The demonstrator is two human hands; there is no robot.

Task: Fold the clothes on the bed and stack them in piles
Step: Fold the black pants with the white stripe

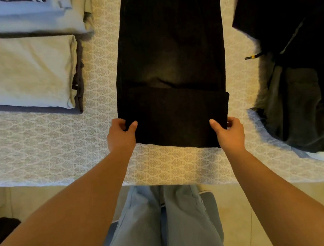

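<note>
Our left hand [121, 133] & right hand [229, 131] pinch the near corners of the long black ribbed garment [170, 64], bottom part folded up. It lies mid-bed on the patterned bedsheet [43, 147], bare sheet both sides, w/ folded pale clothes piles [27, 71] left.

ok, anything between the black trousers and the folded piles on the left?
Nothing visible. Both hands, left hand and right hand, already grip the near folded end of the black trousers. Between them and the folded piles lies only bare patterned bedspread.

Two bare hands [121, 134] [229, 131] are showing, one long black ribbed garment [171, 54] is lying flat, two folded pale-topped piles [27, 73] [29, 18] are sitting left, and one dark heap [301, 102] is lying right.
</note>
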